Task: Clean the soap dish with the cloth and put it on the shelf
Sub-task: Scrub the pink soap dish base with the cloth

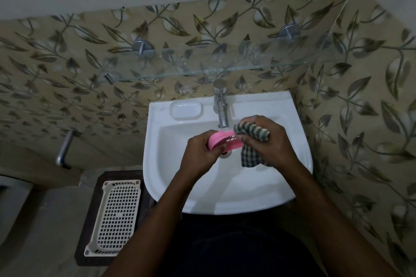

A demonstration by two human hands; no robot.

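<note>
While the left hand (198, 153) fingers clamp the pink soap dish (221, 140) over the sink (171, 164), the right hand (267, 144) fingers, closed on the checked cloth (252, 132), should press into the slotted face beside them, dish held steady.

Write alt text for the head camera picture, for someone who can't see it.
Over a white sink, a left hand holds a pink soap dish while the right hand presses a checked cloth against it. A glass shelf spans the leaf-patterned wall above the tap.
</note>
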